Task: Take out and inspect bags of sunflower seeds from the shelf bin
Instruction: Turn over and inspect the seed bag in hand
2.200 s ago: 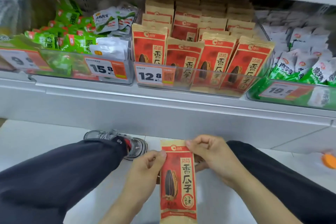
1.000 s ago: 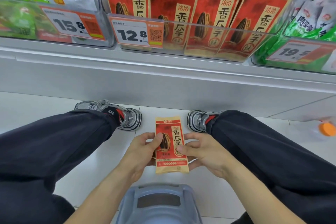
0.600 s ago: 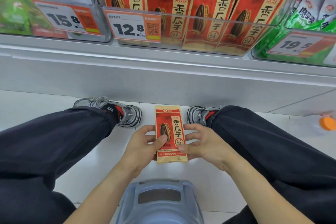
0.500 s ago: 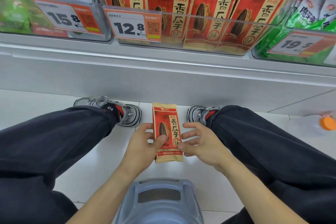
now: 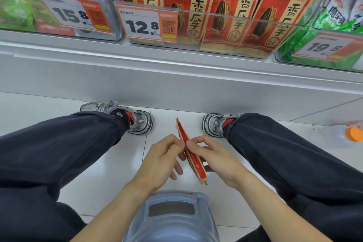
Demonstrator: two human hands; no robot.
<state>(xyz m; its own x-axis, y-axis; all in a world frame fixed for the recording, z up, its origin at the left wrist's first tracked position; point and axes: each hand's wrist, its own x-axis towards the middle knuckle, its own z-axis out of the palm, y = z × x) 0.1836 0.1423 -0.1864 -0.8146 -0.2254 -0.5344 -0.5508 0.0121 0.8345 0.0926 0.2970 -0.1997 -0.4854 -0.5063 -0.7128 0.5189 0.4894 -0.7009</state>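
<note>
Head cam, looking down btwn the knees: seed bag (image 5: 191, 152) is edge-on to the lens, only its thin red side w/ tan seams showing, held low over the floor (image 5: 110, 167) and tilted so its top points away toward the shelf. Left hand (image 5: 161, 160) pinches it near the upper part, thumb and forefinger on the edge, other fingers loosely curled below. Right hand (image 5: 214, 158) grips it from the other side, fingertips meeting the left's at the same spot, palm behind the bag's lower half.

Floor is glossy white tile, grout lines visible. Grey-red sneakers planted either side: left shoe (image 5: 129, 118), right shoe (image 5: 218, 124), dark trousers (image 5: 59, 153) filling both flanks. Grey plastic stool (image 5: 170, 216) under the person, front edge showing.

Up top, clear shelf bin (image 5: 225, 27) packed w/ upright red seed bags, price tag 12.8 (image 5: 147, 23) on its front. Neighbour bins: tag 15.8 (image 5: 76, 14) far left w/ green and white packs, tag 19.5 (image 5: 324, 47) at right w/ green packs. White shelf base (image 5: 176, 82) runs across. Orange-capped bottle (image 5: 351, 134) lying at far right on the floor.
</note>
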